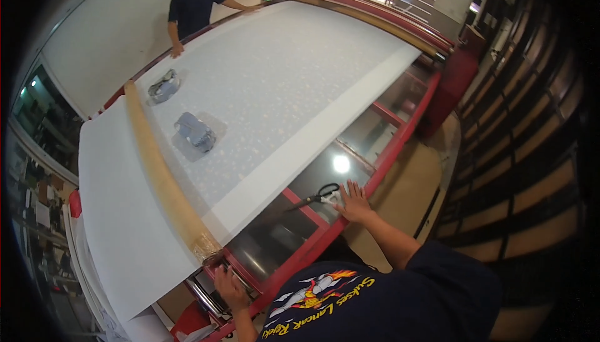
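My right hand (355, 203) lies with fingers outstretched on the red frame edge of a large table-like machine (400, 139). Beside its fingertips is a pair of scissors (312, 199) with black handles, next to a small white piece (332, 199). My left hand (231, 289) is low by the near end of a long brown roll (159, 170), fingers apart; I cannot tell whether it touches the frame. Clear plastic wraps that end of the roll. Pale patterned material (281, 85) stretches across the machine, with a white border strip along its near side.
Two grey-blue bundles, one nearer (195, 132) and one farther (164, 87), rest on the material. A co-worker (192, 7) stands at the far side, both hands at its edge. Left of the roll lies a white sheet (115, 198). Dark slatted shelving (525, 154) stands at right.
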A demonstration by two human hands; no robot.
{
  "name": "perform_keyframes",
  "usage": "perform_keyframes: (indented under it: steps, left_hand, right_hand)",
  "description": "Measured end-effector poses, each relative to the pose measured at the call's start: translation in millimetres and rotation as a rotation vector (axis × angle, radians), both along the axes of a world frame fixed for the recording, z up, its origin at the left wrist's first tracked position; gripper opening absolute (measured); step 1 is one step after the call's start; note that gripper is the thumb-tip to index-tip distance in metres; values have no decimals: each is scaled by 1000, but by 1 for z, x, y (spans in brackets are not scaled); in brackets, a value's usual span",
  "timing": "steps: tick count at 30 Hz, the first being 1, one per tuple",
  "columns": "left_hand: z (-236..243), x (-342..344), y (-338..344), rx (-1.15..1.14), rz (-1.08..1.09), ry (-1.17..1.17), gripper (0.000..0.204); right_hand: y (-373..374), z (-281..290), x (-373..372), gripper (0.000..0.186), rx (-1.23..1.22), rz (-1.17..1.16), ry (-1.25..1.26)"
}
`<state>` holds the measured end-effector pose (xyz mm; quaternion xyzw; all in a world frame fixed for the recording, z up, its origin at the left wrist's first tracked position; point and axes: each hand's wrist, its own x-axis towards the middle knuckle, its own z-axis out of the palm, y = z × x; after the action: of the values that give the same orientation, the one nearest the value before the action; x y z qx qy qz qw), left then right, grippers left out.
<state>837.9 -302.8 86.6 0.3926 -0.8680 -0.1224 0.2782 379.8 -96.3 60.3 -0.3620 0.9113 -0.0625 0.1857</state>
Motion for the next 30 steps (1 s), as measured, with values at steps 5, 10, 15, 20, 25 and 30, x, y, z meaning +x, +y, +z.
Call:
perform_keyframes:
  steps: [5,10,15,20,25,30]
  left_hand:
    - [-36,103,16,17,187,-181,37]
    - [-56,112,19,38,214,-84,36]
    - [-56,102,8,142,226,-81,33]
    - [-51,102,8,211,266,-67,34]
    - [-49,101,13,251,256,-22,34]
    - [-48,104,17,256,246,2,33]
  right_hand:
    - [1,-2,-2,97,116,2,-30]
    - [-8,-13,-8,99,226,69,-43]
    - [-2,-16,-13,101,210,12,31]
    - [-18,-21,-14,105,275,21,-20]
    - [-13,-19,-19,107,288,1,-44]
    - [-13,-14,-13,110,302,-10,-87]
